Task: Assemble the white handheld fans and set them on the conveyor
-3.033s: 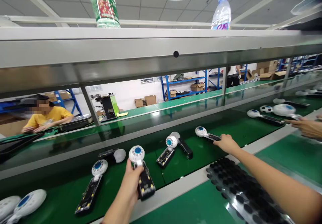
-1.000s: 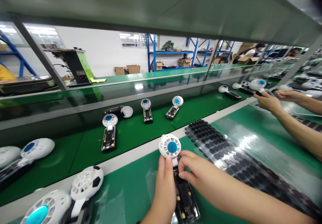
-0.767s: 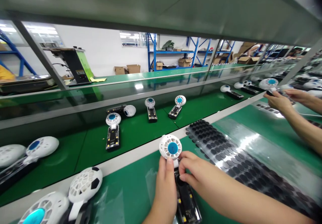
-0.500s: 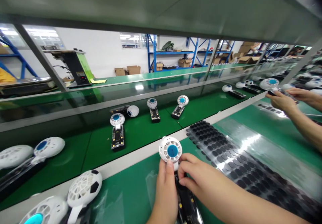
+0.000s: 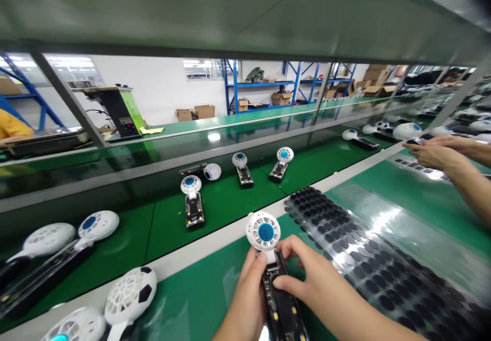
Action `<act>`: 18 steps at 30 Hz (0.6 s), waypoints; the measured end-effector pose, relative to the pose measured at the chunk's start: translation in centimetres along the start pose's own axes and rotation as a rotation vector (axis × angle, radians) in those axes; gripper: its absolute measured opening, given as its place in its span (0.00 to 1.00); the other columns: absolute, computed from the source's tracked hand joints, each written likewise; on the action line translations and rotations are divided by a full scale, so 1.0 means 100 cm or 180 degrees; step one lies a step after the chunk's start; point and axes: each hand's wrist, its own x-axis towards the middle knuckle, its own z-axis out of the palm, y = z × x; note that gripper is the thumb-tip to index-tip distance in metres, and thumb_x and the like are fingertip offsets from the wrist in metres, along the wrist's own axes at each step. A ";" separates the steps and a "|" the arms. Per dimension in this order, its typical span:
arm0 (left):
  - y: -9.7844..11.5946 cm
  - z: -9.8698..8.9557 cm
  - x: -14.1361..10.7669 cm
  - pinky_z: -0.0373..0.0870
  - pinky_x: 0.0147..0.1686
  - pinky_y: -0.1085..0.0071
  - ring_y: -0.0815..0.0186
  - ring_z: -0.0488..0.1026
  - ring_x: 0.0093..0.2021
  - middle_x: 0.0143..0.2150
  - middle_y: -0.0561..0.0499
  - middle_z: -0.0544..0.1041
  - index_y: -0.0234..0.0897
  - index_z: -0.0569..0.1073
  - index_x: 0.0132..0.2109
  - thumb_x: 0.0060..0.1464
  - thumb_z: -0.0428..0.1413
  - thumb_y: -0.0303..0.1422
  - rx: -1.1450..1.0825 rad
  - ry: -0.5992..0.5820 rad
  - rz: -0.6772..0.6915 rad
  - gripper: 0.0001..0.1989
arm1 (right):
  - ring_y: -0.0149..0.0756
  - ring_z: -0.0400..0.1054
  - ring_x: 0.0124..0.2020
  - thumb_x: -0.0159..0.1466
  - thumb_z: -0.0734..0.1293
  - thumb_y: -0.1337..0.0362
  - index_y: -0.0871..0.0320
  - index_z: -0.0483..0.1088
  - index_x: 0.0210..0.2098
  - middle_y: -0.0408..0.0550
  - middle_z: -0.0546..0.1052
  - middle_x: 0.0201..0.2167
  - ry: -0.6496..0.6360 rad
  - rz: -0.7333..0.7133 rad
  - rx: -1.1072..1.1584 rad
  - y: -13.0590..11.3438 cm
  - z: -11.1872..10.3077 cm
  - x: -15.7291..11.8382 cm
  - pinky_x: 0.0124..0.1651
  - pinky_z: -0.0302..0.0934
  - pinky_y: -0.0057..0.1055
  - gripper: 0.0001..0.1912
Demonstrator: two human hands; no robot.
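A handheld fan (image 5: 286, 297) with a white round head, blue centre and dark body with an exposed circuit board is held between both hands, its head pointing away from me. My left hand (image 5: 247, 292) is closed around its left side, thumb near the white neck. From the right, my right hand (image 5: 310, 274) grips the body, thumb lying on the dark board and fingers behind the edge. A sheet of round black stickers (image 5: 356, 249) lies on the green worktop right of my right hand. The undersides of the fan and some fingertips are hidden.
A green conveyor belt (image 5: 164, 239) with several similar fans runs beyond the pale rail (image 5: 215, 233). A fan with a football-patterned head (image 5: 130, 295) lies at lower left beside another. A co-worker's hands (image 5: 441, 152) are at right. A shelf (image 5: 230, 14) overhangs the line.
The fans on the belt have shifted right. My hands have shifted on the fan, showing more of its neck and circuit board. The co-worker's fan has tilted.
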 end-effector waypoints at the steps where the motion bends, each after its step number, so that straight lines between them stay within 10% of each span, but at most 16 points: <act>1: 0.000 -0.001 0.000 0.59 0.50 0.62 0.55 0.67 0.50 0.45 0.45 0.74 0.36 0.69 0.48 0.48 0.56 0.36 -0.0073 -0.0138 -0.0099 0.19 | 0.34 0.63 0.37 0.52 0.63 0.70 0.53 0.57 0.29 0.39 0.69 0.33 0.0016 0.0023 0.0300 0.004 0.001 0.002 0.41 0.56 0.31 0.09; 11: -0.003 -0.013 0.005 0.67 0.37 0.62 0.56 0.74 0.32 0.30 0.43 0.77 0.27 0.34 0.61 0.37 0.61 0.32 0.1064 -0.0221 -0.0397 0.53 | 0.39 0.67 0.43 0.55 0.63 0.47 0.52 0.63 0.35 0.43 0.73 0.37 0.0317 0.0126 0.2009 0.030 0.003 0.011 0.41 0.62 0.31 0.16; 18: 0.046 -0.016 0.017 0.69 0.32 0.65 0.57 0.76 0.30 0.26 0.50 0.76 0.36 0.39 0.62 0.38 0.58 0.27 0.1219 0.0868 0.0173 0.48 | 0.38 0.64 0.49 0.60 0.58 0.51 0.53 0.61 0.41 0.50 0.71 0.44 0.0394 -0.0086 0.1427 0.043 0.004 0.018 0.49 0.59 0.31 0.15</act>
